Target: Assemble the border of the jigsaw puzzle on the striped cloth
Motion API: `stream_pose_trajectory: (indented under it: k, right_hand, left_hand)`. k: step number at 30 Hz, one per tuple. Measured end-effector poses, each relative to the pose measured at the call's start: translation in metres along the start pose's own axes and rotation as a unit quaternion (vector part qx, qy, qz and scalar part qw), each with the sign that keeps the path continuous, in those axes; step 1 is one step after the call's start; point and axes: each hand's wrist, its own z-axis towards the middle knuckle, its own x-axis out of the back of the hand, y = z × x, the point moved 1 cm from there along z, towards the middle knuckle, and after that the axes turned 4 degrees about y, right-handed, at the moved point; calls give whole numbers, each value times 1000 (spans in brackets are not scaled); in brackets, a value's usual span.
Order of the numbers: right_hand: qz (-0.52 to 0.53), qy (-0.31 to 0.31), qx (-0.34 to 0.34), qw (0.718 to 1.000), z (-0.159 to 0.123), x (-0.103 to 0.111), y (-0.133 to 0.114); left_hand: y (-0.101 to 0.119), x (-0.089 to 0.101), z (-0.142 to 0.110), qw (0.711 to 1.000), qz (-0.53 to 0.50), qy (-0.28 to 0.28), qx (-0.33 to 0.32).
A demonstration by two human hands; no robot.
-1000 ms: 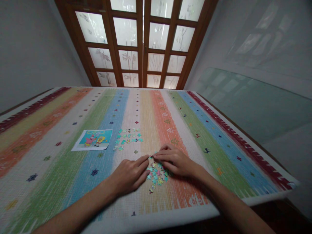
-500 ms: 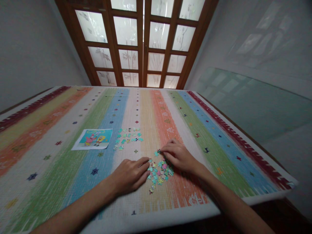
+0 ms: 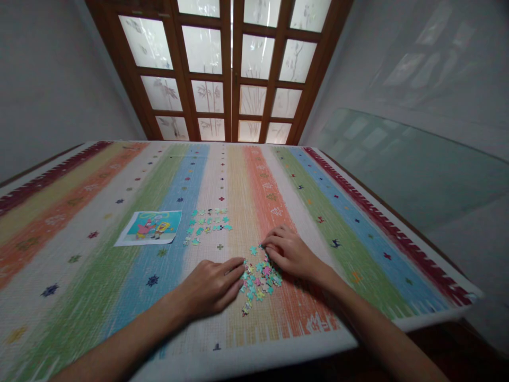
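Note:
A loose heap of jigsaw puzzle pieces [image 3: 260, 281], mostly teal with pink and yellow ones, lies on the tablecloth between my hands. My left hand [image 3: 214, 285] rests at the heap's left edge, fingers stretched out and their tips touching it. At the upper right edge, my right hand [image 3: 289, 253] is closed in a pinch, with a small dark-edged puzzle piece [image 3: 263, 246] just showing at the fingertips. Beside them lies a single teal piece [image 3: 253, 250]. Farther forward and left, several pieces [image 3: 208, 220] are spread in rough rows.
A printed cartoon picture [image 3: 151, 228] lies left of the rows. The striped tablecloth [image 3: 278, 329] covers a wide table. Behind it stand wood-framed doors with glass panes [image 3: 252, 100]; a glass sheet [image 3: 397, 159] leans along the right wall.
My right fingertips have drawn slightly away from the single teal piece, which now lies apart from them. My left hand stays in place. The whole view has shifted slightly.

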Motion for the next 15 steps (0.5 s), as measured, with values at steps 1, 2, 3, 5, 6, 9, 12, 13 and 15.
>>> stream_pose_trajectory:
  k: [1, 2, 3, 5, 6, 9, 12, 13, 15]
  right_hand:
    - [11, -4, 7, 1000, 0, 0, -2]
    - [21, -9, 16, 1000, 0, 1, -4]
    - [28, -14, 25, 999, -1, 1, -6]
    - [26, -25, 36, 999, -1, 0, -8]
    - [21, -28, 40, 999, -1, 0, -9]
    - [10, -33, 49, 998, -1, -1, -9]
    - [19, -45, 56, 997, -1, 1, -9]
    - [25, -50, 57, 997, -1, 3, -9]
    - [40, -59, 58, 996, -1, 6, -9]
  left_hand:
    - [0, 0, 0, 1000, 2, -1, -3]
    - [1, -1, 0, 1000, 5, -2, -5]
    - [1, -1, -1, 1000, 7, -3, -9]
    - [1, -2, -1, 1000, 11, -6, -16]
    - [1, -3, 0, 1000, 14, -7, -18]
    - [1, -3, 0, 999, 29, -5, -18]
    - [0, -3, 1, 999, 35, -3, -19]
    - [0, -3, 1, 999, 35, -4, -21]
    - [0, -2, 1, 999, 37, -7, -29]
